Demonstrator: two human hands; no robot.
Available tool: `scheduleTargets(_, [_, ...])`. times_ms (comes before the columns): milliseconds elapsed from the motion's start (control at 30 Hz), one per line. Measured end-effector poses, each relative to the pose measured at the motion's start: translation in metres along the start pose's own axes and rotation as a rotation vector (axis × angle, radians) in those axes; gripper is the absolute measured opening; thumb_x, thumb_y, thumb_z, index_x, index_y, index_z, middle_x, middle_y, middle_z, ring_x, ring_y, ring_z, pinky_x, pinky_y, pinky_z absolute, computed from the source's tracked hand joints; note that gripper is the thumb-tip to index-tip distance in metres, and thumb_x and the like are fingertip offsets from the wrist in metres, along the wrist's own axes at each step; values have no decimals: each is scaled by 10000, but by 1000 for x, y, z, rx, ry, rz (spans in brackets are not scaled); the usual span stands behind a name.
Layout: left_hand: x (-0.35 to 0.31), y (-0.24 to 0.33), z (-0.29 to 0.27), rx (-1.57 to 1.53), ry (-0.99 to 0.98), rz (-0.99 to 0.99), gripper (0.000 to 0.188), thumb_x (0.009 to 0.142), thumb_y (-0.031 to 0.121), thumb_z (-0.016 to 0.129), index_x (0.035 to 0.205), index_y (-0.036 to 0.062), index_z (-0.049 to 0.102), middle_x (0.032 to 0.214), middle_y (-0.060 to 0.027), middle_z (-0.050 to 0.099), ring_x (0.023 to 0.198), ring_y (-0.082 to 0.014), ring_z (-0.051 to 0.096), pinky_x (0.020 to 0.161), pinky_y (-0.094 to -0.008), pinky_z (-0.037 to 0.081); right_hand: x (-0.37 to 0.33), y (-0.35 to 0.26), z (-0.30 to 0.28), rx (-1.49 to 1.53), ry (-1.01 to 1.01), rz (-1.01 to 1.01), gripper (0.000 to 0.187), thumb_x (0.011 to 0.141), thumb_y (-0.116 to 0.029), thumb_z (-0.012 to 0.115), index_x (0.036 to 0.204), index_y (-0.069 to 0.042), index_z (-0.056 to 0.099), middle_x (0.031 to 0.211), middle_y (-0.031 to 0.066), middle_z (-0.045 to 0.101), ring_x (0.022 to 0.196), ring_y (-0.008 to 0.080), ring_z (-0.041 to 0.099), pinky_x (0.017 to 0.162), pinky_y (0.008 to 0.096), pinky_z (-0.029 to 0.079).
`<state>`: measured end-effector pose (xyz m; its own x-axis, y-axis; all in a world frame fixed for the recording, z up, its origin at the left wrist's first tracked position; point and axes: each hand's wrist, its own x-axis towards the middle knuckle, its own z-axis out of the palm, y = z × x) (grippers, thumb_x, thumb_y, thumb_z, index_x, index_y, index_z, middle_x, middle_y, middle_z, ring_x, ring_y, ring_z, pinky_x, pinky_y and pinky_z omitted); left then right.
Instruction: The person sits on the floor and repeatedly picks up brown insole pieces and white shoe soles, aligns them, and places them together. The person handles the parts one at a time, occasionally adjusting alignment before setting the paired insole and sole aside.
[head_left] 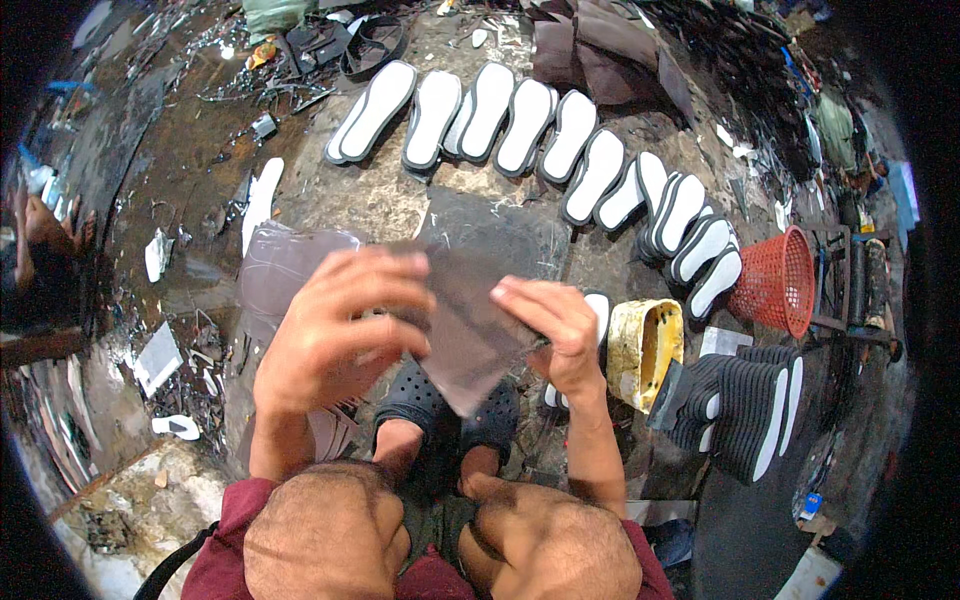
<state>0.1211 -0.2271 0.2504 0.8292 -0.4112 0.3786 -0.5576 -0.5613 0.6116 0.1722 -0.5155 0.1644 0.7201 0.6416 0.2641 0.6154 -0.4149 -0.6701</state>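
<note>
In front of my knees hangs a thin brown sheet [468,345], one corner pointing down toward my feet. My right hand [565,335] pinches its right side, fingers on top and thumb low behind. At the left edge is my left hand [345,325], slightly blurred, its fingers spread and bent; they show no grip on the sheet. Beneath the sheet lies a dark square slab [500,225] on the ground. Just left of it, partly behind my left hand, is a pile of similar brownish sheets [290,265].
White-topped soles [525,125] stand in an arc beyond the slab. On the right are a red basket [775,280], a yellow-lined container [640,355] and a stack of dark soles [745,410]. Scraps litter the left; another person's hand [75,235] shows at far left.
</note>
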Motion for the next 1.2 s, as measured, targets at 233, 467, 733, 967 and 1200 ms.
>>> scheduleTargets(233, [-68,-156,142,28,-193,-381,307,677,-90,608,932,73,660,1340,-118,615,1366,-355,460,1164,-572,283,-37,36,99,-452,96,218,559,750,-94,698,1304,-99,628,1424,152,530,1346,350,454,1108,487,349])
scheduleTargets(467, [-81,-112,221,26,-25,-417,344,835,87,686,1177,94,645,1423,-176,521,1399,-381,400,1147,-487,340,-150,56,99,-631,425,1060,841,711,-221,826,1459,-112,456,1377,203,546,1287,405,487,1086,519,361])
scheduleTargets(733, [-76,-91,245,81,152,-495,454,826,139,732,1259,105,602,1451,-160,478,1397,-387,380,1132,-487,352,-172,67,80,-407,456,1043,850,680,-158,836,1440,-98,459,1286,178,608,1148,393,560,988,473,435])
scheduleTargets(967, [-89,-123,213,231,-2,-430,537,803,146,749,1307,97,570,1494,-178,416,1402,-394,364,1148,-501,317,-168,26,71,-473,411,1031,824,681,-145,827,1426,-93,479,1297,184,601,1150,386,560,974,480,450])
scheduleTargets(1200, [-68,-60,218,-488,-58,-441,727,822,165,776,1466,100,446,1581,-169,335,1457,-362,327,1168,-463,320,-160,-24,63,165,588,910,861,757,-67,817,1482,11,359,1460,192,458,1348,284,451,1140,394,331])
